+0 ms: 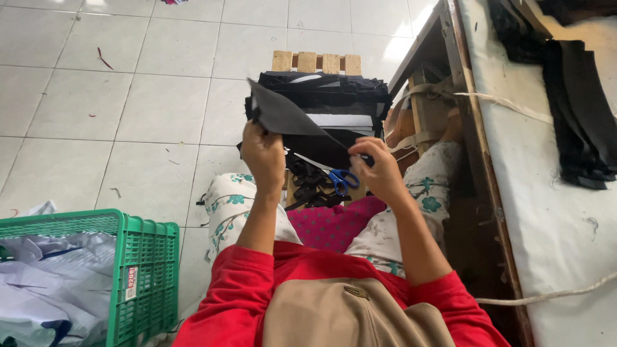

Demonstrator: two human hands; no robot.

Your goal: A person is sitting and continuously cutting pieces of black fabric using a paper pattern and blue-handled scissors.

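Note:
My left hand (262, 154) grips the left end of a flat black fabric piece (286, 117), held up above my lap. My right hand (380, 172) pinches the same piece at its narrow right tip. Just below, between my knees, blue-handled scissors (342, 179) lie on a tangle of black straps (312, 183). Behind the held piece a stack of black and white fabric pieces (334, 106) rests on a small wooden pallet (316, 62).
A green plastic crate (146, 263) with white and blue cloth stands at the lower left on the white tiled floor (128, 109). A wooden-framed work table (479, 148) with a white top, black fabric (581, 115) and cord runs along the right.

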